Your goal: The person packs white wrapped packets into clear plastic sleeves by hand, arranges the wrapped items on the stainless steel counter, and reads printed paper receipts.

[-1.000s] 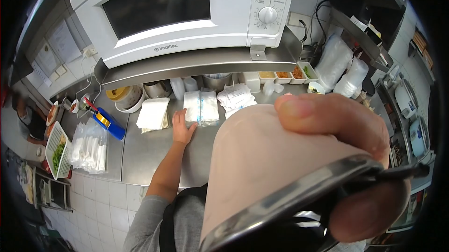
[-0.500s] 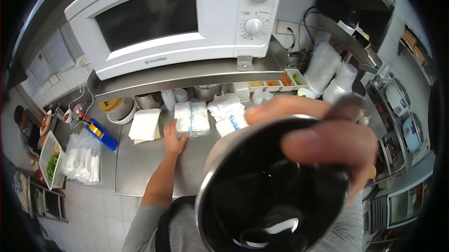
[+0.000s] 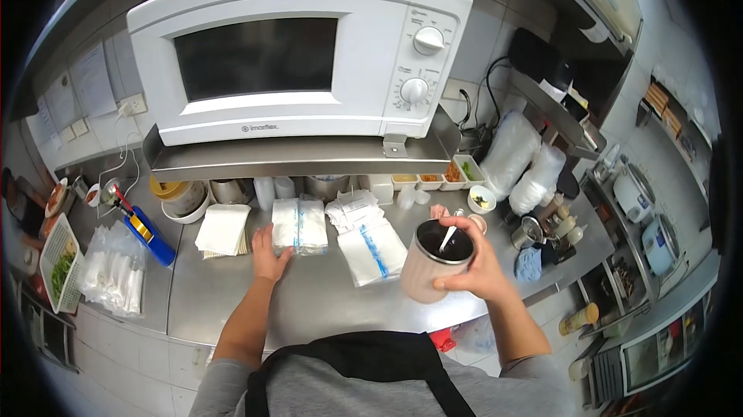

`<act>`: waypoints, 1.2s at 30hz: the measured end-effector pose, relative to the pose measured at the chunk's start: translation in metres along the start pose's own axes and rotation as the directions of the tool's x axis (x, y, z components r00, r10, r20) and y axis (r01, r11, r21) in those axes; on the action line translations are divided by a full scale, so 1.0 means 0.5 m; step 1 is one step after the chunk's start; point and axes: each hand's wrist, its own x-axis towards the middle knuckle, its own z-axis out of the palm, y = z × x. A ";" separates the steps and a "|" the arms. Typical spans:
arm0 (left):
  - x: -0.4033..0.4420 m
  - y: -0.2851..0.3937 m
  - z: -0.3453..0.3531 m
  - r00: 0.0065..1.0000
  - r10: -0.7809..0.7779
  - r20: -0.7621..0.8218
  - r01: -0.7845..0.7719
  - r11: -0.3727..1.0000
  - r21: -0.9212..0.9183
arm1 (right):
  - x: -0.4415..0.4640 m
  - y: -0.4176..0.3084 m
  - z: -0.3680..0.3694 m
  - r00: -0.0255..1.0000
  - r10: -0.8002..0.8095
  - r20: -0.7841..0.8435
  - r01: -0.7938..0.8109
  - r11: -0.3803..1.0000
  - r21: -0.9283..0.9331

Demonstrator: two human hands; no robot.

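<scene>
Right hand (image 3: 481, 264) clasps a pinkish tumbler (image 3: 426, 276), while left hand (image 3: 269, 259) lies spread just beside a plastic-wrapped pack (image 3: 302, 223).

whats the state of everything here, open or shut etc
pink cup, uncovered, gripped by right hand
left hand, resting on counter
microwave, door shut
condiment tubs, uncovered, contents showing
white basket, uncovered, holding greens
white square sheets, stacked
</scene>
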 end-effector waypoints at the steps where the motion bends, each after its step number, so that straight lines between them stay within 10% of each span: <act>1: 0.000 0.001 0.000 1.000 -0.006 -0.006 0.006 1.000 -0.007 | 0.005 0.046 0.001 0.998 0.011 -0.060 -0.012 1.000 -0.010; 10: -0.005 0.008 -0.006 0.999 0.012 -0.039 -0.013 0.999 -0.034 | 0.094 0.392 -0.002 0.882 -0.041 -0.469 -0.157 0.913 -0.376; 14: -0.002 0.005 -0.002 0.999 0.013 -0.031 -0.014 1.000 -0.019 | 0.141 0.518 0.011 0.828 -0.086 -0.555 -0.071 0.964 -0.255; 36: 0.011 -0.009 0.010 0.999 0.017 0.049 -0.015 0.999 -0.041 | 0.172 0.484 -0.004 0.748 -0.233 -0.621 -0.070 0.903 -0.423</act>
